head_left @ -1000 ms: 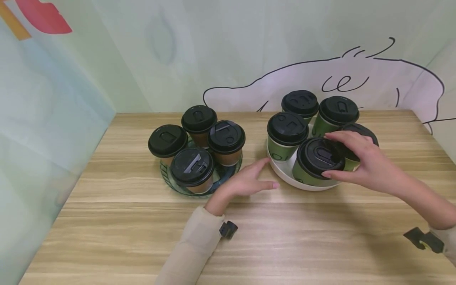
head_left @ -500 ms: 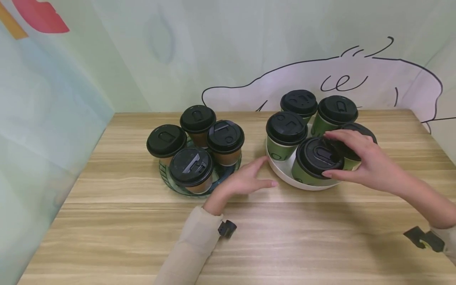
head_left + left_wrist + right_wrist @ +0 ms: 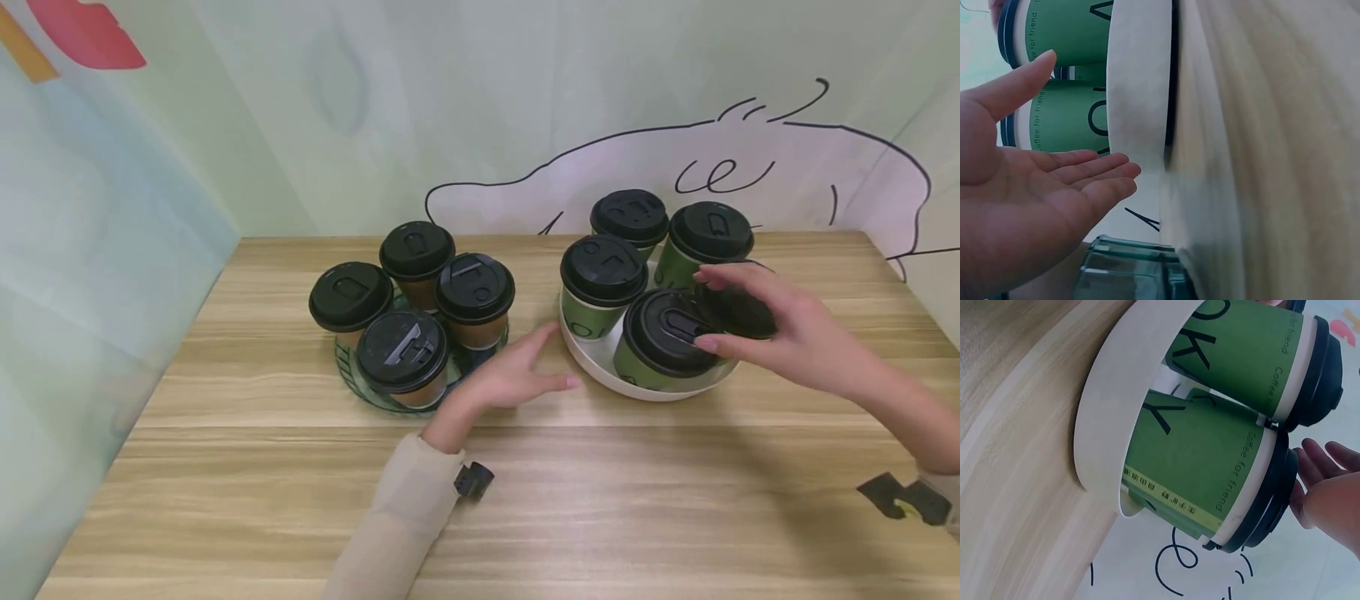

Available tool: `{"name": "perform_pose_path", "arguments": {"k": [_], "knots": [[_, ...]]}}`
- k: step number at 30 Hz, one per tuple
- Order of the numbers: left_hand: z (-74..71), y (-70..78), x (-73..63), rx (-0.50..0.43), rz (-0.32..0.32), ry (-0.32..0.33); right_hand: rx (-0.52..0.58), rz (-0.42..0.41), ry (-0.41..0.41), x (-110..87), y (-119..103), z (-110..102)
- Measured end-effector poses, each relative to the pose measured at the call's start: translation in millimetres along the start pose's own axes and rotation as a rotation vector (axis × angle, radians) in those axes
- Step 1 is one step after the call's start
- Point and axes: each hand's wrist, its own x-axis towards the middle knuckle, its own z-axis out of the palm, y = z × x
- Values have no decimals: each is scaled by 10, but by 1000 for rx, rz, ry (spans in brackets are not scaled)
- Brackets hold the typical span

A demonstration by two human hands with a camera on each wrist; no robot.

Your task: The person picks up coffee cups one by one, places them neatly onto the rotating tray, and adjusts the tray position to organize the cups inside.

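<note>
Green paper cups with black lids stand in a round white tray (image 3: 600,367) at the right. By the front green cup (image 3: 667,337), my right hand (image 3: 802,333) hovers with thumb and fingers spread, near its lid and the lid of the right-hand green cup (image 3: 738,312). The right wrist view has those fingers relaxed beside a lid; whether they touch it I cannot tell. My left hand (image 3: 510,375) lies at the tray's left side, palm facing it. In the left wrist view its straight fingers (image 3: 1104,169) are close to the tray wall (image 3: 1138,87).
Left of my left hand, a clear bluish-green plate (image 3: 352,379) bears several brown paper cups (image 3: 416,392) with black lids. Both groups sit on a wood-grain table (image 3: 300,500). A printed wall sheet (image 3: 495,100) rises behind the table's back edge.
My right hand has shifted slightly right, off the front green cup's lid, which now shows more fully. The cups stay in place, and my left hand has hardly moved.
</note>
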Motion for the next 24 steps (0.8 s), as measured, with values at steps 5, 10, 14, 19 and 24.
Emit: {"name": "perform_pose_path", "arguments": {"k": [5,10,14,19,24], "knots": [[-41,44,-20,6,2,21,23,85,-2,0,21,-56],[-104,139,-71,42,15,36,23,151,-3,21,75,-108],[-177,231,-151,77,37,53,8,220,-8,45,127,-147],[-313,363,-318,147,65,100,-22,242,-5,73,212,-215],[-537,487,-527,215,80,126,-69,279,-11,100,277,-326]]}}
